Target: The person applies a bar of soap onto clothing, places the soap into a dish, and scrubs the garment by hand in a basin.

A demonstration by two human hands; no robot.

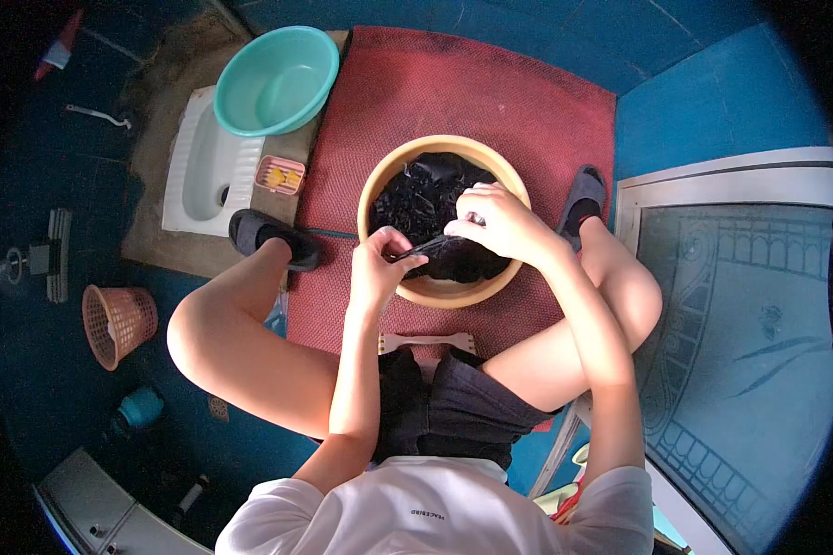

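Note:
Between my knees stands a yellowish basin [440, 142] holding wet-looking black cloth [416, 190]. Over its near left rim, my left hand [379, 268] pinches a twisted strip of the cloth between thumb and fingers. My right hand [498, 220] is above the right half of the basin, its fingers curled and closed on the same strip. The strip runs between both hands just above the rest of the cloth. What exactly the garment is cannot be made out, and the right fingertips are partly hidden.
A red mat [472, 88] lies under the basin. To the left are a squat toilet [180, 199], a turquoise basin [287, 92], a pink soap dish [280, 176] and a pink wastebasket [120, 324]. A frosted-glass door [740, 305] stands at the right.

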